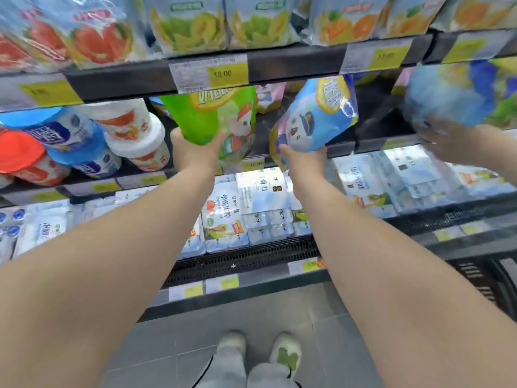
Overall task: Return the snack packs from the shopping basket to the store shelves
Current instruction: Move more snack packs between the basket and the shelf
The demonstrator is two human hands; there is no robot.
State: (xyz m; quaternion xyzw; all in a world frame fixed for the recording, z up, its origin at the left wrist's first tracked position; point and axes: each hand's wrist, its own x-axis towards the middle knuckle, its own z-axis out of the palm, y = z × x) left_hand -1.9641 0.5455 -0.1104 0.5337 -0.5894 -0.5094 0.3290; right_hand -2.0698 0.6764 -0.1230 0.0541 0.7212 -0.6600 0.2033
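Both arms are up at the shelves! The left hand point(193, 152) has its grip curled round the bottom of a glossy green snack pouch point(201, 119) printed with a cartoon figure, thumb on one side and fingers on the other. That pouch stands upright just below the yellow price tag point(222, 74) reading 12.00, its top hidden behind the black shelf rail point(293, 67) that carries the tag. Below and to the right of the tag, the right hand point(300, 158) is grasping the lower end of a glossy blue snack pouch point(316, 119) with a cartoon face, and this one is tilted, its top leaning right and up against the rail. Far to the right of the tag, another person's blurred hand point(447, 144) is under a second blue pack point(453, 93); how it holds it I cannot tell. Down-left of the tag, round plastic tubs lie on their sides: a blue-and-white tub point(70, 135) and a white tub with orange print point(134, 130). Above the tag sit clear bags printed with green fruit point(190, 26). Well below and right of the tag, at the picture's edge, is the dark slotted shopping basket point(492, 281), contents out of sight. Straight down from the tag, pale shoes point(285, 351) stand on the grey tiled floor point(195, 331).
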